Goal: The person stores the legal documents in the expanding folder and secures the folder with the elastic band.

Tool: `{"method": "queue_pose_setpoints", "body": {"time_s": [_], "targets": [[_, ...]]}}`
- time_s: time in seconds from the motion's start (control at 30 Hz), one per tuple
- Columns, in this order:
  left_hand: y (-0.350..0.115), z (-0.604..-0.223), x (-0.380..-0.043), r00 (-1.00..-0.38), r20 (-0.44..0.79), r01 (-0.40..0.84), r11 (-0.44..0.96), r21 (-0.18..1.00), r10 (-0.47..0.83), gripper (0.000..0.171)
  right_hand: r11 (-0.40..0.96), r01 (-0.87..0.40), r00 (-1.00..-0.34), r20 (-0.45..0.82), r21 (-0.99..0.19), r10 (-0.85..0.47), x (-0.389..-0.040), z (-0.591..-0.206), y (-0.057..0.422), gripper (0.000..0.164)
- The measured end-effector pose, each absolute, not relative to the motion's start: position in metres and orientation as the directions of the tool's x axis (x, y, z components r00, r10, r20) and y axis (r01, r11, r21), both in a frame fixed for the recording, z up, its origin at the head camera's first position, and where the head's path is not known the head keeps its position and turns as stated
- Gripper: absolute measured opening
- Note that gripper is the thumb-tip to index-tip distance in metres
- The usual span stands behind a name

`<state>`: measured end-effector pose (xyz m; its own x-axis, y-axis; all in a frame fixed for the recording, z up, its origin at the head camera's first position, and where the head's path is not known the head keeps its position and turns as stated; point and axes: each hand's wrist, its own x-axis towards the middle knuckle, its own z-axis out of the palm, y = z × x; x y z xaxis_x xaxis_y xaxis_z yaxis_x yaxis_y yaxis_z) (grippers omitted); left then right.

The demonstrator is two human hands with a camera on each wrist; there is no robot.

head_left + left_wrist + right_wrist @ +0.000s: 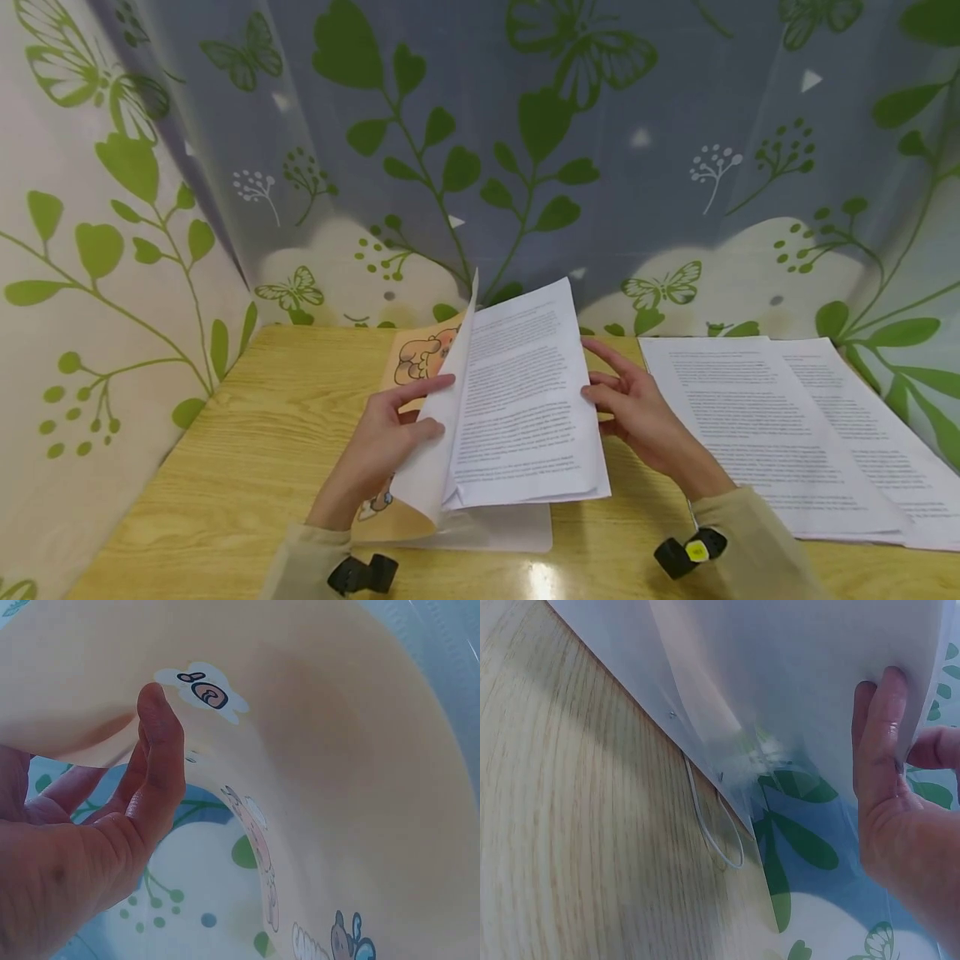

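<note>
A folder with an orange cover (408, 500) printed with cartoon animals stands half open on the table, and its pale inner side faces me. My left hand (386, 442) holds this cover near its outer edge. In the left wrist view the cover (337, 742) bends in a wide curve beside the fingers. Printed sheets (517, 400) stand tilted in the folder, one bottom corner creased. My right hand (641, 412) pinches their right edge, with fingers (885, 727) on the back in the right wrist view. A clear sheet (517, 531) shows beneath.
Two overlapping piles of printed paper, a nearer one (735, 433) and one behind it (855, 400), lie at the right. A thin cord loop (712, 836) hangs at the folder's edge. Patterned curtains (480, 108) border the wooden table (247, 442).
</note>
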<state>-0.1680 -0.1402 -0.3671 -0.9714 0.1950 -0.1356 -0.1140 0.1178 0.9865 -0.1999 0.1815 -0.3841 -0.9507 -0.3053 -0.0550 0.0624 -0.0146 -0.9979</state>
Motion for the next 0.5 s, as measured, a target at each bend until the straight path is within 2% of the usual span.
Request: {"method": "queue_pose_setpoints", "body": {"time_s": [0.5], "targets": [[-0.140,-0.364,-0.167,-0.974,-0.142,-0.120,0.125,0.985,0.179,0.058,-0.046,0.087,-0.945,-0.067,-0.995,-0.321,-0.204,-0.391,0.168,0.070]]}}
